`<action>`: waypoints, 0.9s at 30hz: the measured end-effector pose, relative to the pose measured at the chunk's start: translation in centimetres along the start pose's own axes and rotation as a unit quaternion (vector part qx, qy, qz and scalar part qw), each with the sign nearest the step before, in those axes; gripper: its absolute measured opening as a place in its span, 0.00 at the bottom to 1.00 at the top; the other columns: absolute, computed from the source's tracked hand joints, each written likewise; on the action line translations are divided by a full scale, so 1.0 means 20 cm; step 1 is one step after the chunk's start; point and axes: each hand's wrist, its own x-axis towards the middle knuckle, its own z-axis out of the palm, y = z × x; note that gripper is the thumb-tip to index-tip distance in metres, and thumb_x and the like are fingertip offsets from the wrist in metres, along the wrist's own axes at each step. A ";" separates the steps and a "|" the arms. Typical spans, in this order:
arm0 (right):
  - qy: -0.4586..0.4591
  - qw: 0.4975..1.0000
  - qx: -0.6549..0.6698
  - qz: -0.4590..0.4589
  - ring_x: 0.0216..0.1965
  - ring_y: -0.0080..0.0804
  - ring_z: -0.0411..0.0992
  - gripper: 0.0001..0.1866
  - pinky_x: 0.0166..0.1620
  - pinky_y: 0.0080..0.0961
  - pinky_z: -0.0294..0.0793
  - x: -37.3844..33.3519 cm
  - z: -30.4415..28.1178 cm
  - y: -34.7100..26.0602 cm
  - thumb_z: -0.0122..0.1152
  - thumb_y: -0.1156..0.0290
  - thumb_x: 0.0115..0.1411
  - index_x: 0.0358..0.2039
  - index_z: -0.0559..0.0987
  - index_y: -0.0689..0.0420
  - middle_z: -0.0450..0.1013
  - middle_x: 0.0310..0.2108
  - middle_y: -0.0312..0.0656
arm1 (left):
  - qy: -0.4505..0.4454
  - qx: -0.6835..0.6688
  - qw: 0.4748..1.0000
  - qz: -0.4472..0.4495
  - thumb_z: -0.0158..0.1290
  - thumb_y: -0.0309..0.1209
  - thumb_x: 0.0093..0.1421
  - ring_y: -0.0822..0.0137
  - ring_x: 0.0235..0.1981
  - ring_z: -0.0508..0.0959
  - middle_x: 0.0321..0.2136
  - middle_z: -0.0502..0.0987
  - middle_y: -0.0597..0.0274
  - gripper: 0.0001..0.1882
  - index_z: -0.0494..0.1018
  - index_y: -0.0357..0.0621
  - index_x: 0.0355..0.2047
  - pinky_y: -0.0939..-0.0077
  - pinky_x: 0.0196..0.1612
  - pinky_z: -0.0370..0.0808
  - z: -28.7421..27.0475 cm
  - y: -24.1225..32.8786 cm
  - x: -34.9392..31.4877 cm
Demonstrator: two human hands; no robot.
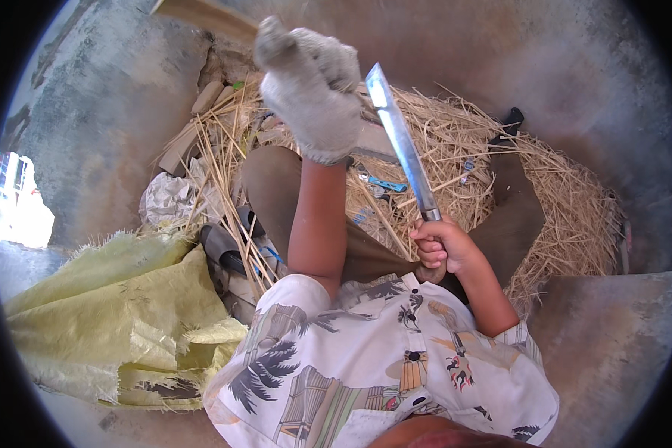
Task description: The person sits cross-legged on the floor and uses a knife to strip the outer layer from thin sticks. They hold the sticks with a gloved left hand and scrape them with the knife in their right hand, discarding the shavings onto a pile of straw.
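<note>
My left hand (pixel 310 97), in a whitish knitted glove, is raised at the far side, its fingers closed round a flat, light brown strip of bamboo or wood (pixel 210 19). The strip sticks out past the thumb toward the upper left; the rest of it is hidden by the glove. Close to my body, my right hand (pixel 444 246) is bare and wrapped round the handle of a long knife (pixel 402 142). Its shiny blade points up and away, apart from the strip.
Thin straw-coloured shavings (pixel 575 201) lie heaped round my legs. A torn yellow-green woven sack (pixel 119 313) lies at the left, near crumpled whitish plastic (pixel 173 198) and short wooden pieces (pixel 178 153). A blue tool-like item (pixel 384 183) rests among the shavings.
</note>
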 end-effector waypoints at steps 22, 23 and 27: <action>0.161 0.967 -0.194 -0.048 0.10 0.19 0.57 0.11 0.14 0.23 0.55 0.03 -0.04 0.03 0.60 0.76 0.53 0.18 0.68 0.55 0.61 0.11 0.31 | 0.081 0.082 0.992 0.059 0.41 0.64 0.67 0.74 0.09 0.55 0.10 0.56 0.70 0.35 0.57 0.50 0.15 0.79 0.12 0.56 -0.06 -0.03 0.09; 0.154 0.974 -0.159 -0.035 0.09 0.18 0.55 0.11 0.13 0.22 0.54 0.00 -0.02 0.03 0.59 0.77 0.53 0.18 0.68 0.55 0.60 0.11 0.30 | 0.079 0.090 0.992 0.050 0.41 0.64 0.67 0.74 0.09 0.56 0.10 0.57 0.69 0.35 0.58 0.50 0.15 0.79 0.12 0.58 -0.04 -0.02 0.08; 0.091 0.994 -0.051 0.022 0.10 0.15 0.54 0.11 0.13 0.18 0.53 -0.11 0.01 -0.03 0.59 0.80 0.54 0.20 0.66 0.56 0.59 0.12 0.30 | 0.157 0.208 0.962 0.076 0.40 0.64 0.68 0.74 0.11 0.63 0.11 0.62 0.70 0.35 0.65 0.45 0.19 0.79 0.16 0.65 0.02 -0.07 0.03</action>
